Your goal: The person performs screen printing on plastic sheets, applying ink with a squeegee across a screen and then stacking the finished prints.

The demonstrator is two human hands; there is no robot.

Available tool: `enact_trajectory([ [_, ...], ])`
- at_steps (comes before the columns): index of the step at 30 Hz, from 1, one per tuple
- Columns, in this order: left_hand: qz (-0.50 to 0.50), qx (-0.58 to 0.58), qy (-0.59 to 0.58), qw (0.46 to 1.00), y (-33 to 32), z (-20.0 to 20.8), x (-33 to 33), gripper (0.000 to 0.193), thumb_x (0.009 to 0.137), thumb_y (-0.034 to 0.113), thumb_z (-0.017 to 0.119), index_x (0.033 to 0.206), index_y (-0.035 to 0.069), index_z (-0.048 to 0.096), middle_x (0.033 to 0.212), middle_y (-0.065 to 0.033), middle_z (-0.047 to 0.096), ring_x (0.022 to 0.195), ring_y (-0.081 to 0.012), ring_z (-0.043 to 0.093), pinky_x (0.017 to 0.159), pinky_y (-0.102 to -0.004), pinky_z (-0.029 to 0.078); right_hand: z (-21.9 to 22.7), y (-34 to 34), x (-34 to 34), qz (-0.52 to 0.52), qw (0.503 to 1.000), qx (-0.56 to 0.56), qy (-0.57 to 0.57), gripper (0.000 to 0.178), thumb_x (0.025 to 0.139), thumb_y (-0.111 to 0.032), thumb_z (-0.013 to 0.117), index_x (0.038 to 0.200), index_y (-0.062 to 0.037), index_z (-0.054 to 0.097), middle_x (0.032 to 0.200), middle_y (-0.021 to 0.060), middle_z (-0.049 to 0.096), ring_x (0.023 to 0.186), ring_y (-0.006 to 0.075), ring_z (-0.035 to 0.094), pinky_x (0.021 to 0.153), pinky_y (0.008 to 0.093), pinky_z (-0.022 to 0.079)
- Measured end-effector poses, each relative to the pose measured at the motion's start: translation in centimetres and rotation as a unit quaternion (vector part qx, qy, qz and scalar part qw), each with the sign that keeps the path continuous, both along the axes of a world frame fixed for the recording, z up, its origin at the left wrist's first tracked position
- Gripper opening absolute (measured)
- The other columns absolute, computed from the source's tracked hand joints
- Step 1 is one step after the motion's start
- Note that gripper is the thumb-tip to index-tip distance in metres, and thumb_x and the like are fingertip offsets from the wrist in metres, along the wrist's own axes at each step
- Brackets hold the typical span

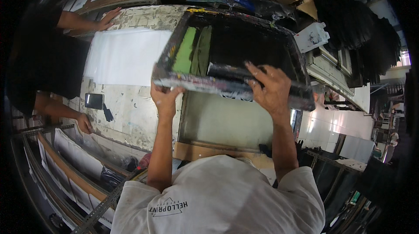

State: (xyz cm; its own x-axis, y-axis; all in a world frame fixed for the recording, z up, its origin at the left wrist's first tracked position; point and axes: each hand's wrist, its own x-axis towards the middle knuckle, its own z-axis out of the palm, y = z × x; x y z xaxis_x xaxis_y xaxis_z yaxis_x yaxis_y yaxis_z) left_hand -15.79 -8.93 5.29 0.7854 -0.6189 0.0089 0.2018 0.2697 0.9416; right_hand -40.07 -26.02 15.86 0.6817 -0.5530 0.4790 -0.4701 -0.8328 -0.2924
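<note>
A screen-printing frame (192,80) with a dark, ink-stained rim is tilted up over the table, its near edge raised. My left hand (165,100) is closed around the frame's near left corner. Inside the frame lies a long dark squeegee (222,69) along the near side, and black ink coats much of the mesh. Beside the ink, a bright green strip (185,50) shows at the left. My right hand (274,87) grips the squeegee's right part, thumb and index finger apart around it. Under the raised edge is a pale, flat printing board (227,122).
A white sheet (131,57) lies left of the frame. A co-worker stands at the left, one hand (107,20) on the table's far edge, another hand (84,123) by the near edge. A dark phone-like device (94,101) rests between. Racks (72,177) stand lower left.
</note>
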Motion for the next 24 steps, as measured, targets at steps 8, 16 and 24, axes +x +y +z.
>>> enact_trajectory([
  [8,0.079,0.198,-0.369,0.905,4.8,-10.5,-0.5,0.105,0.05,0.025,0.098,0.139,-0.003,0.051,0.137,-0.0158,0.054,0.128,-0.0321,0.049,0.11,-0.044,0.041,-9.8,0.2,0.0,0.012,0.96,0.247,0.132,0.049,0.083,-0.021,0.076,0.131,-0.0199,0.067,0.105,0.0197,0.072,0.075,0.0334,0.065,0.075,0.0451,0.051],
  [16,0.052,0.271,-0.399,0.874,5.4,-10.9,-0.4,0.1,0.054,0.038,0.094,0.137,0.0,0.054,0.145,-0.0176,0.045,0.133,-0.036,0.039,0.111,-0.0478,0.036,-14.4,-3.8,1.8,-0.039,0.982,0.11,0.149,0.074,0.067,-0.016,0.081,0.138,-0.0176,0.059,0.12,0.0161,0.055,0.115,0.0312,0.048,0.101,0.05,0.029],
  [24,0.04,0.244,-0.345,0.905,5.3,-10.1,-0.6,0.098,0.059,0.032,0.095,0.141,0.003,0.051,0.148,-0.0188,0.039,0.134,-0.0367,0.037,0.112,-0.0471,0.035,-15.8,-19.8,8.6,-0.054,0.994,-0.003,0.095,0.078,0.065,-0.017,0.08,0.14,-0.0178,0.058,0.121,0.0146,0.056,0.119,0.0317,0.048,0.101,0.049,0.03],
])
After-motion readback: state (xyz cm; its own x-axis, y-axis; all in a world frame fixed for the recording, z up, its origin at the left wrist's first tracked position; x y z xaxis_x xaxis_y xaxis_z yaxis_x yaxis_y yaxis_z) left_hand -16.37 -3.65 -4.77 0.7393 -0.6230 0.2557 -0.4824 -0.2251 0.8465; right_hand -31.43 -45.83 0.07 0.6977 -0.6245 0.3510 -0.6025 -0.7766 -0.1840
